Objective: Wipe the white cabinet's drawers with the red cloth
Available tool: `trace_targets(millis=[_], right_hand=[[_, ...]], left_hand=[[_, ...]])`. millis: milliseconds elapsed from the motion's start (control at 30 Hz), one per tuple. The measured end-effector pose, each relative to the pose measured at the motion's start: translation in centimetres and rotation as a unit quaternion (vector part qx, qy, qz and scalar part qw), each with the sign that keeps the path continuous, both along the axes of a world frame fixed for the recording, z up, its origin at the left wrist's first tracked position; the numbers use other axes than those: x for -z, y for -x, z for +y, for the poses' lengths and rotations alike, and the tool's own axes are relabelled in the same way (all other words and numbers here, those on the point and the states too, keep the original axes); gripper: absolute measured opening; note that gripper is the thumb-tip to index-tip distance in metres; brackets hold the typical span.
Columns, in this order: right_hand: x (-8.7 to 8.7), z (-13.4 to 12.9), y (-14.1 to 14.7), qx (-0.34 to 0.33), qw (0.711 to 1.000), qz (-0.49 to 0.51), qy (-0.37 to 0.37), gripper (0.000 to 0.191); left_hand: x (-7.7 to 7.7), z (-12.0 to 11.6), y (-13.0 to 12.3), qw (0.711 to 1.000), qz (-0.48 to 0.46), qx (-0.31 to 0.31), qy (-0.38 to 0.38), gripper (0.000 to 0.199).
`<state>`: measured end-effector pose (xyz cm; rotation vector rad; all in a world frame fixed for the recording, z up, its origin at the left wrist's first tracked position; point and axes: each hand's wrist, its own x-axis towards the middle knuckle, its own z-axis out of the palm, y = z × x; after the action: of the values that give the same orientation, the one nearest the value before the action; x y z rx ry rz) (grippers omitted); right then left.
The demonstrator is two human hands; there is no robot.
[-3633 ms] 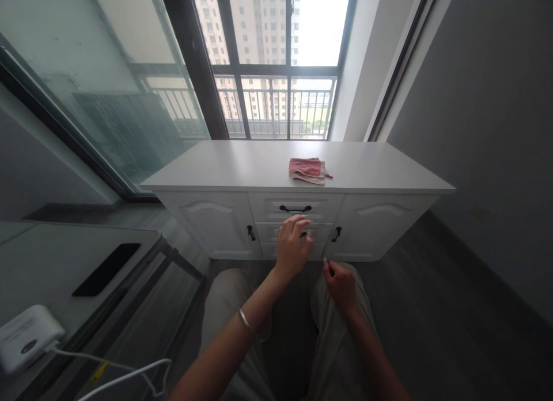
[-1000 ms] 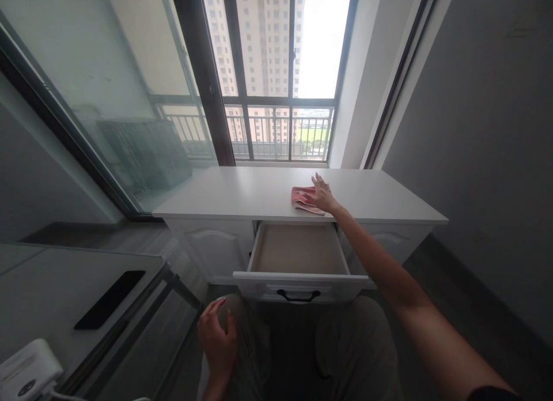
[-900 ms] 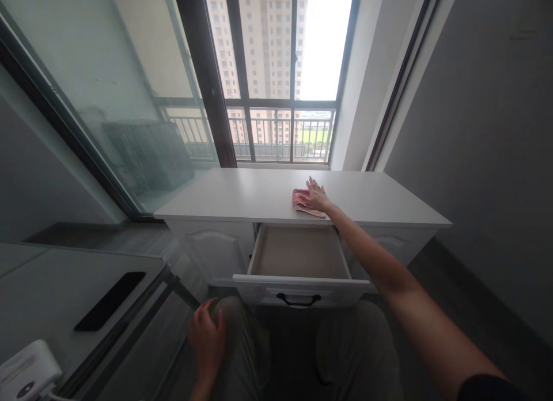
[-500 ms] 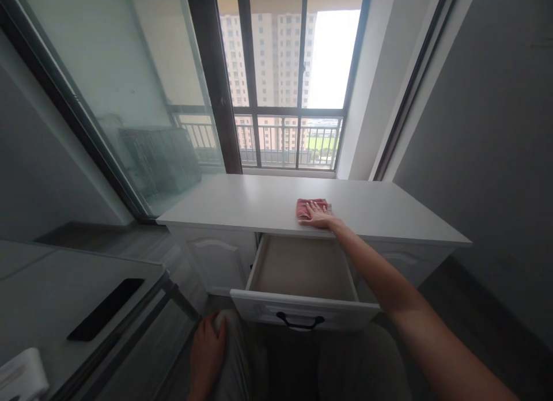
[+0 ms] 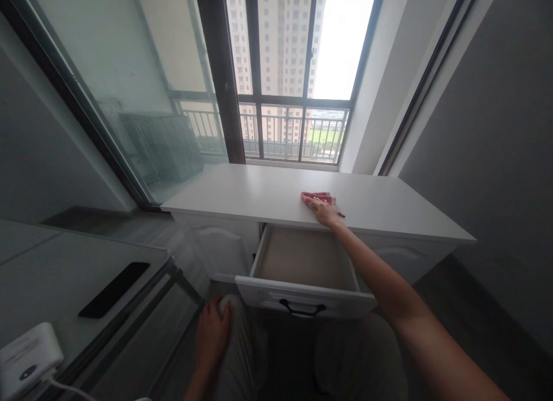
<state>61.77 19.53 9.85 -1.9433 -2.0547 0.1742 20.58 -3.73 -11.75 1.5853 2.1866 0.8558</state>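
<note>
A red cloth (image 5: 317, 197) with a pale edge lies bunched on the white cabinet top (image 5: 259, 188). My right hand (image 5: 325, 211) is on the cloth, its fingers curled into the folds and gripping it. Below the top, a drawer (image 5: 306, 257) is pulled out, its inside bare and its black handle (image 5: 302, 309) at the front. My left hand (image 5: 212, 332) rests over my knee, fingers apart and holding nothing.
On the left, a table (image 5: 38, 257) holds a black phone (image 5: 114, 290) and a white device (image 5: 30, 360) with a cable. Behind the cabinet stand a glass door (image 5: 173, 61) and a window with a railing. A grey wall rises at the right.
My right hand has gone from lying flat on the cloth to curling into it, and the cloth is now more bunched. The view has shifted slightly. My left hand stays at the knee.
</note>
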Motion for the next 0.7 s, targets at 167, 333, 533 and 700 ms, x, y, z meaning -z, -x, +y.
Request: trace_targets(millis=[167, 333, 533, 700], right_hand=[[2.4, -4.0, 1.3, -0.045, 0.996, 0.000, -0.080, 0.057], [5.7, -6.5, 1.7, -0.328, 0.934, -0.012, -0.139, 0.055], [9.3, -4.3, 4.2, -0.414, 0.906, -0.085, 0.004, 0.058], [13.1, -0.8, 7.6, -0.333, 0.935, -0.115, 0.050, 0.063]], left_hand=[[-0.4, -0.4, 0.2, 1.000, -0.011, 0.001, -0.010, 0.076], [-0.2, -0.4, 0.0, 1.000, -0.017, -0.005, -0.022, 0.072], [-0.6, -0.2, -0.5, 0.999, -0.030, -0.002, -0.018, 0.070], [-1.1, -0.1, -0.4, 0.999, -0.045, -0.008, -0.010, 0.070]])
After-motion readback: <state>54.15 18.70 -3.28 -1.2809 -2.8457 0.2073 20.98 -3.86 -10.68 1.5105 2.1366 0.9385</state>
